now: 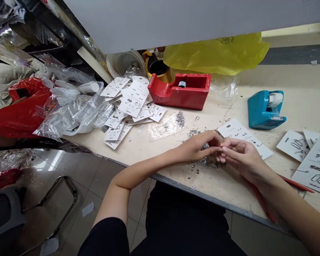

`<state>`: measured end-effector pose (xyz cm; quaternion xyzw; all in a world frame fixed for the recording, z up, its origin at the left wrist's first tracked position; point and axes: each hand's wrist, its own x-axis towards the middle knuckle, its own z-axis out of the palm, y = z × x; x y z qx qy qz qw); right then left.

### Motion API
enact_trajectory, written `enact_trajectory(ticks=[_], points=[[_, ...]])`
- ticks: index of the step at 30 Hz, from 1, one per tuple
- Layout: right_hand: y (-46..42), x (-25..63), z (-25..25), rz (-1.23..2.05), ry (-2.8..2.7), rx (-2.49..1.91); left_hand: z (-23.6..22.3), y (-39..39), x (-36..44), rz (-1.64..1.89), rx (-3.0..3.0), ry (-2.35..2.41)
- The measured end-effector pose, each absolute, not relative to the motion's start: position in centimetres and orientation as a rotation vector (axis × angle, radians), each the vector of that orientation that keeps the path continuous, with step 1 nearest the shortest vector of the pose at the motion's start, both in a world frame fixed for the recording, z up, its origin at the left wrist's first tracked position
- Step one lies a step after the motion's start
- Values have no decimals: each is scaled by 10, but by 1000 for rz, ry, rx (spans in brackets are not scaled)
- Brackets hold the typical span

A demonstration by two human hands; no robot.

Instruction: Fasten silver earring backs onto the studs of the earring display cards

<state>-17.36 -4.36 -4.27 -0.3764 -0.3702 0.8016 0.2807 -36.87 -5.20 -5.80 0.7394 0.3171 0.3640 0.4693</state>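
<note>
My left hand (198, 146) and my right hand (240, 156) meet fingertip to fingertip over a scatter of small metal pieces (202, 158) on the beige table (154, 149). Both hands pinch something tiny between thumb and fingers; I cannot make out what it is. A white card (236, 131) lies just behind my right hand. A clear bag of small metal parts (166, 125) lies behind my left hand.
A pile of white jewellery cards (130, 103) lies at the left, more cards (313, 160) at the right. A red tape dispenser (182, 90) and a blue one (265, 108) stand behind. Plastic bags (66, 106) crowd the left; a red pencil (296, 183) lies under my right forearm.
</note>
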Motion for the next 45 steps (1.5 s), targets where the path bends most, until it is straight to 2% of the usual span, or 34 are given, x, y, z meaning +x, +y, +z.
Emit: enact_trajectory(ticks=[9, 27, 34, 39, 42, 45], points=[[-43, -169, -44, 2313, -1192, -947, -59, -56, -373, 737, 2068, 691], [-58, -169, -41, 2279, -1265, -870, -60, -59, -372, 711, 1950, 694], [-48, -166, -50, 2136, -1221, -865, -51, -54, -368, 660, 1994, 857], [-29, -160, -43, 1961, -1156, -875, -21, -35, -408, 596, 2036, 1145], [-20, -154, -37, 1855, -1149, -877, -1, -35, -456, 668, 1984, 1613], [-15, -148, -34, 1767, -1171, -890, -1, -49, -497, 636, 1935, 2029]])
